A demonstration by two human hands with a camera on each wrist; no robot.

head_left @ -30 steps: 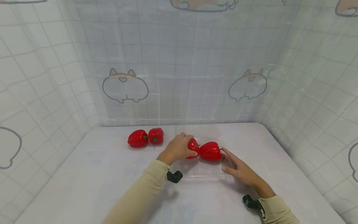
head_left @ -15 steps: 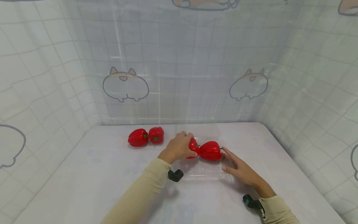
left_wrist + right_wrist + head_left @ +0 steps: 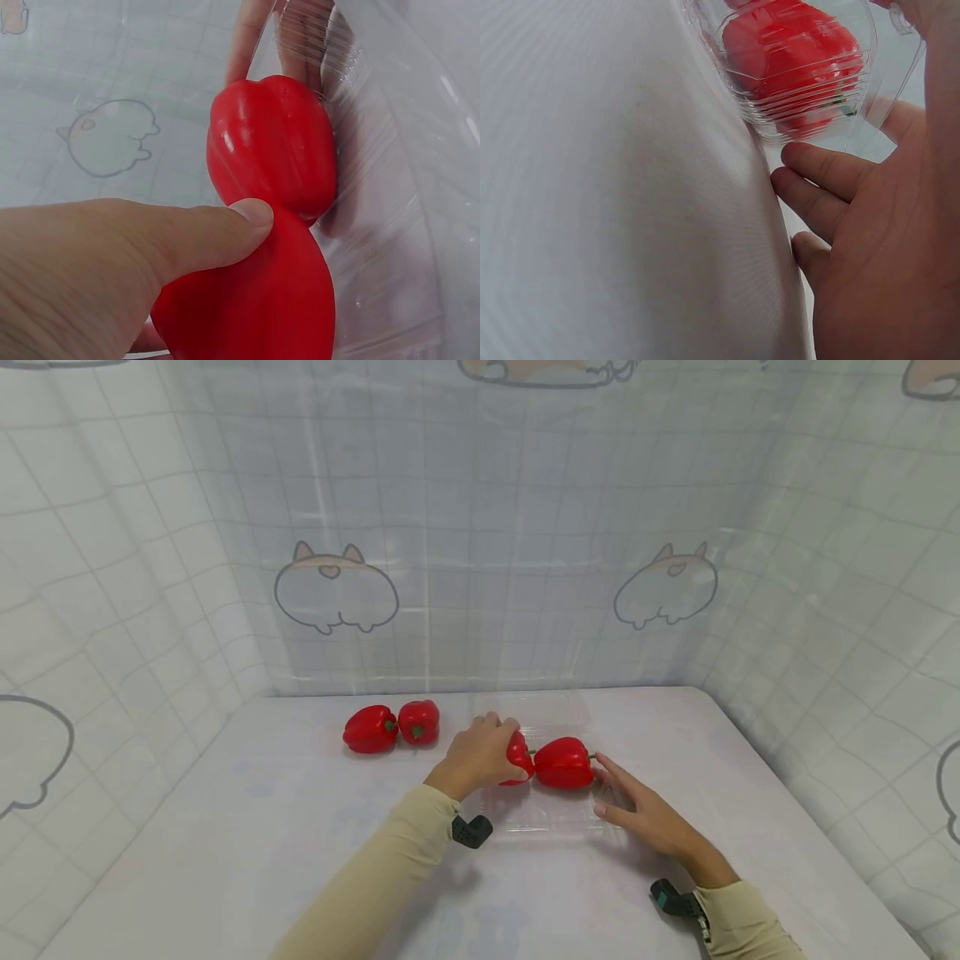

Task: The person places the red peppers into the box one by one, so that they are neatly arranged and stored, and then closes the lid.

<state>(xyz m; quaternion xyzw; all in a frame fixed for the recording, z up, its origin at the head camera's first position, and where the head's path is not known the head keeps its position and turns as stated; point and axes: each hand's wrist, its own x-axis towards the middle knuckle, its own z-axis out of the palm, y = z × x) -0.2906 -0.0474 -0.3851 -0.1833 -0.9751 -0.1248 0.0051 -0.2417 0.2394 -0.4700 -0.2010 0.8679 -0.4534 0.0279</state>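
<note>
Behind and to both sides, a pale gridded backdrop [image 3: 480, 510] with outlined cartoon animals [image 3: 337, 593]; below it, a white table [image 3: 300, 843] with faint smudges of colour. At far left on the table, a first red pepper [image 3: 371, 729] on its side, stem to the right; just beside it on the right, a second red pepper [image 3: 418, 722], stem toward the near side. Next, from the near left, a beige left sleeve [image 3: 382, 868] with a black wrist device [image 3: 472, 832], then the left hand [image 3: 477, 753], curled firmly round a third red pepper [image 3: 519, 756], with thumb [image 3: 217, 236] pressed flat on its skin. Beneath and around it, a clear plastic container [image 3: 551, 818], with a clear panel [image 3: 528, 704] at its far side. To the right in the same container, end to end with the held one, a fourth red pepper [image 3: 564, 764], stem to the right. At its right end, the right hand [image 3: 648, 814], loosely spread, with thumb apart and nothing gripped; forefinger tip right by the stem, other fingertips beside the container wall. Contact there impossible to tell. At near right, a second black device [image 3: 671, 899] and a beige right sleeve [image 3: 746, 922].
</note>
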